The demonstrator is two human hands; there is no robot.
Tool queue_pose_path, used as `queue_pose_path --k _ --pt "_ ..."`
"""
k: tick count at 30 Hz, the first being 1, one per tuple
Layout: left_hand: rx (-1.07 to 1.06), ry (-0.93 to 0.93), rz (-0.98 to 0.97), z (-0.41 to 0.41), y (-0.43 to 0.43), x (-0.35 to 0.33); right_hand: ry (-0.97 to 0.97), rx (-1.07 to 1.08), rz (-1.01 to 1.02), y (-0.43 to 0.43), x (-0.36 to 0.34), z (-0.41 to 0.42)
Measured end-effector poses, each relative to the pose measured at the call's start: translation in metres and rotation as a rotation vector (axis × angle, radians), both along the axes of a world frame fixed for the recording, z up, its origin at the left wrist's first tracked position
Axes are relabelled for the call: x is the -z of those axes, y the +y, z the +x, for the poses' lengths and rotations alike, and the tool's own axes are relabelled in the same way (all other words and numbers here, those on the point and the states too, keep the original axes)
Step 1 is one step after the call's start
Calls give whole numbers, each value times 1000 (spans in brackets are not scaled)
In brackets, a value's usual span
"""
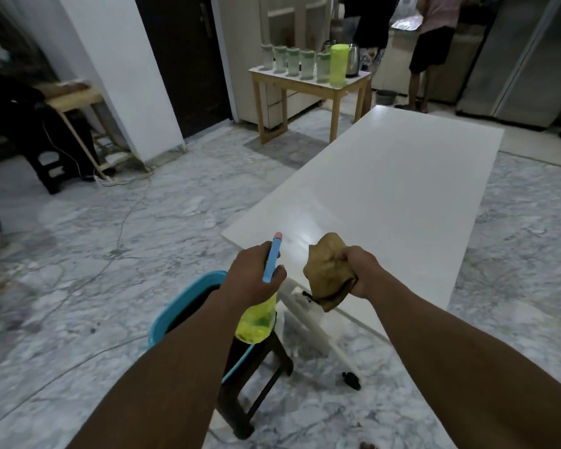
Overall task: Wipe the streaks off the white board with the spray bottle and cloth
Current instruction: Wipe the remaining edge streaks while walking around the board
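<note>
In the lower middle of the frame the left hand [251,277] grips a spray bottle [263,299] — yellow-green body hanging below the fist, blue head pointing up toward the white board [386,196]. Just to its right the right hand [360,270] is closed around a bunched tan cloth [327,270], held over the board's near corner. The board stretches from centre toward the upper right, and below the left hand a blue tub [188,303] sits beside a dark stool [256,377] on the marble floor [110,254].
</note>
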State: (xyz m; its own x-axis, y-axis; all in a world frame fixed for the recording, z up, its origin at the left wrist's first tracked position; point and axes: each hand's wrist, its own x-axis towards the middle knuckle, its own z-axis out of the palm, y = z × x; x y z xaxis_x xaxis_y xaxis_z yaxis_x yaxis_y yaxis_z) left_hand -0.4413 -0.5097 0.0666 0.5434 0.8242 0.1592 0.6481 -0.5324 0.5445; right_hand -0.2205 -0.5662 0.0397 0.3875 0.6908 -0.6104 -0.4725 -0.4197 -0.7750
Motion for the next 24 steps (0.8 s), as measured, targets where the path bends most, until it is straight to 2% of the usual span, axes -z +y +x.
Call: queue_pose_path --k 4,5,7,8,11,19,24 --pt "14 -3 -26 -32 14 -10 100 -7 41 6 -8 -38" --pt "7 -15 -32 -67 23 -14 88 -7 69 14 -10 -73" --pt "15 -12 -36 -74 27 -13 107 3 65 13 -9 -80" --pt "15 8 -66 -114 29 -12 127 -2 49 14 -7 -120" --pt "25 50 -99 -151 36 -8 127 -4 2 12 1 -154" --pt "59 19 -93 -173 84 -1 69 54 -34 55 3 -173" --pt "74 17 -72 -173 142 11 76 58 -55 117 14 -178"
